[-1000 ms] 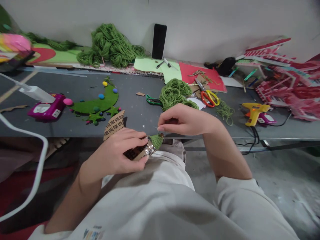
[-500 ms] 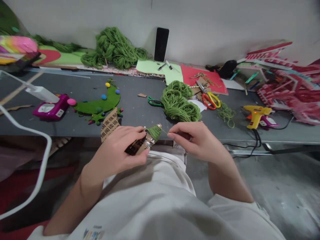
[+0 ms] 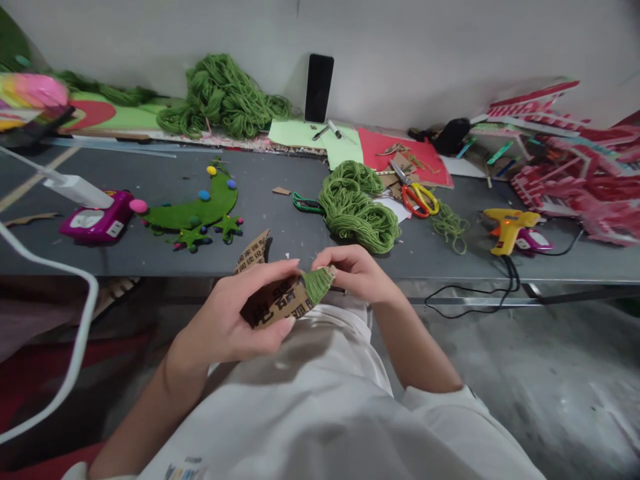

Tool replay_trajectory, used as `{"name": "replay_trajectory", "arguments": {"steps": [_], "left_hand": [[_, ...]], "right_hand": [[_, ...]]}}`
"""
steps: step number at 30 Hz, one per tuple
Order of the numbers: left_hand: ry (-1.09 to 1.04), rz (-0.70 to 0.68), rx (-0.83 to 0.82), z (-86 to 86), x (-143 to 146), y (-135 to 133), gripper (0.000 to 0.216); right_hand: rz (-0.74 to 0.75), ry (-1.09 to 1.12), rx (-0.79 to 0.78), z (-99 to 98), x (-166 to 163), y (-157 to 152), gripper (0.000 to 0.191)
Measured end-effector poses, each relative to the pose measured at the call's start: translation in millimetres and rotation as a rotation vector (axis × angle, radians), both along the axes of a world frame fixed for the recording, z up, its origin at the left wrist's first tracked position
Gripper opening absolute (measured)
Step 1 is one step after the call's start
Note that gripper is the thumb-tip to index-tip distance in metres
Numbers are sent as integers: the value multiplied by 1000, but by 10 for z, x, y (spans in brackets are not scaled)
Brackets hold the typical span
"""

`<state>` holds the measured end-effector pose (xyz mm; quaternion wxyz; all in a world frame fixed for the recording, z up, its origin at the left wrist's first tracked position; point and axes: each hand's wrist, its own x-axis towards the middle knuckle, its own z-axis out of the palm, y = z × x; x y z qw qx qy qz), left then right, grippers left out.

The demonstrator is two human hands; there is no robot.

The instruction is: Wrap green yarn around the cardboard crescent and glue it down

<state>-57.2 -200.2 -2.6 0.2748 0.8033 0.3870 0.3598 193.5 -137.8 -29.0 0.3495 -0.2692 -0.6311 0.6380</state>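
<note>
My left hand point(image 3: 240, 310) grips a curved piece of printed brown cardboard point(image 3: 283, 300), thumb below and fingers above. Green yarn point(image 3: 317, 285) is wound round the cardboard's right tip. At that tip my right hand point(image 3: 357, 270) is closed in a pinch; the strand it held a moment ago is hidden now behind the fingers. Just beyond the hands, a looped skein of green yarn point(image 3: 357, 210) lies on the grey table point(image 3: 265, 227). Left of it sits a green crescent point(image 3: 193, 210) decorated with coloured pompoms.
Orange-and-yellow scissors point(image 3: 417, 199) lie right of the skein, and a green-handled cutter point(image 3: 306, 204) to its left. A yellow glue gun point(image 3: 510, 227) with a black cord stands at right. A purple power socket point(image 3: 97, 217) is at left. A phone point(image 3: 319, 87) leans on the wall.
My right hand has come left to the cardboard's tip. The cardboard has turned, so its printed face shows more, and its far end has shifted right.
</note>
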Motion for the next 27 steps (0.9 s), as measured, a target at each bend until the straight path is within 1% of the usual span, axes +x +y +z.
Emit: {"name": "replay_trajectory", "arguments": {"steps": [2, 4, 6, 9, 11, 14, 16, 17, 19, 22, 24, 27], "left_hand": [[17, -20, 53, 35, -9, 2, 59], [20, -33, 155, 61, 5, 19, 59], [-19, -24, 281, 67, 49, 47, 62], [-71, 32, 403, 44, 156, 88, 63], [-59, 76, 420, 23, 236, 97, 65], [-22, 184, 405, 18, 330, 75, 75], [9, 234, 385, 48, 353, 42, 77], [20, 235, 380, 73, 351, 22, 77], [32, 192, 354, 142, 321, -21, 79], [-7, 102, 241, 264, 239, -85, 77], [-51, 53, 151, 340, 190, -120, 71], [-150, 104, 16, 426, 164, -157, 52]], "right_hand": [[-86, 48, 24, -7, -130, -39, 39], [-220, 90, 34, -4, -277, -106, 42], [-346, 139, 22, -7, -426, -169, 43], [-507, 256, 16, -20, -607, -208, 40], [-586, 316, 29, -14, -678, -199, 35], [-638, 325, 69, 32, -719, -174, 28], [-657, 314, 107, 79, -728, -168, 28], [-670, 306, 129, 102, -733, -170, 29], [-714, 272, 187, 146, -744, -184, 31], [-768, 208, 310, 202, -752, -221, 27], [-762, 192, 403, 243, -741, -248, 21], [-726, 170, 509, 315, -707, -290, 15]]}}
